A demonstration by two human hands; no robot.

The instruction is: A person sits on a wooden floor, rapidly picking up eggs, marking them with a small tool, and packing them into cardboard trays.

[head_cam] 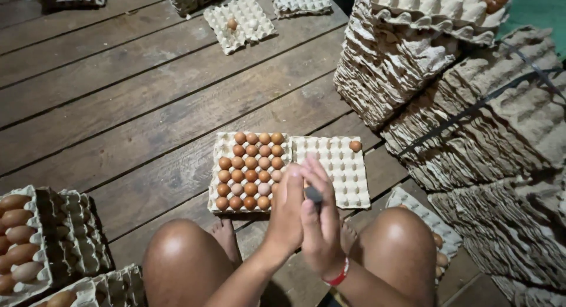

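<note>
I squat on a wooden plank floor (135, 100) with both knees in view. My left hand (286, 215) and my right hand (321, 224), which wears a red wristband, are pressed together in front of me. A small dark object (313, 194) sits pinched between them. Just beyond the hands lie two grey pulp egg trays side by side. The left tray (223, 141) is nearly full of brown eggs (250, 171). The right tray (336, 171) holds a single brown egg (355, 146) at its far corner.
Tall bundles of empty pulp trays (413, 65) (507, 124) fill the right side. Trays with brown eggs (17, 236) stand at the near left. Another tray (239, 21) with an egg or two lies at the back. A tray (421, 209) lies by my right knee.
</note>
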